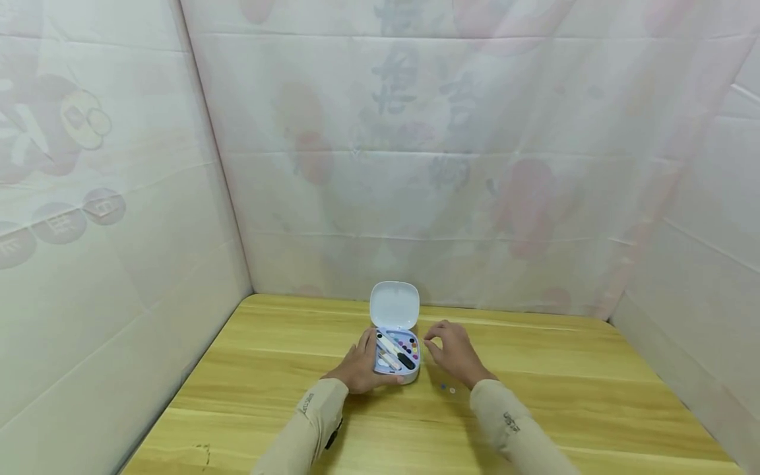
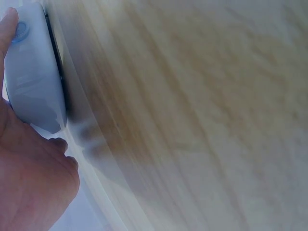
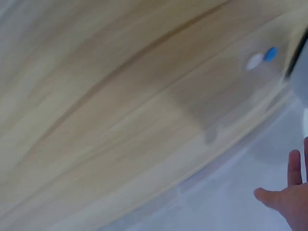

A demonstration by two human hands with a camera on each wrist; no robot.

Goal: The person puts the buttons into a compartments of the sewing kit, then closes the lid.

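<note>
A small pale blue case (image 1: 396, 356) sits near the middle of the desk (image 1: 267, 369), toward its far edge, with its white lid (image 1: 394, 304) hinged upright at the back. I see my left hand (image 1: 359, 367) curled round the case's left side, steadying it. My right hand (image 1: 454, 349) hovers just right of the case, fingers loosely bent, thumb and forefinger close together; I cannot tell whether they pinch anything.

Inside the case lie a white stick with a black tip (image 1: 396, 350), set diagonally, a second white piece beside it, and a cluster of small coloured dots (image 1: 407, 344) along the right side. What the dots are is too small to tell.

Two tiny pieces, one blue (image 1: 443, 386) and one white (image 1: 452, 390), lie loose on the desk near my right wrist. I judge that my sleeve could sweep them off toward the near edge. The upright lid could also fall shut on my fingers if the left hand jolts the case.
</note>
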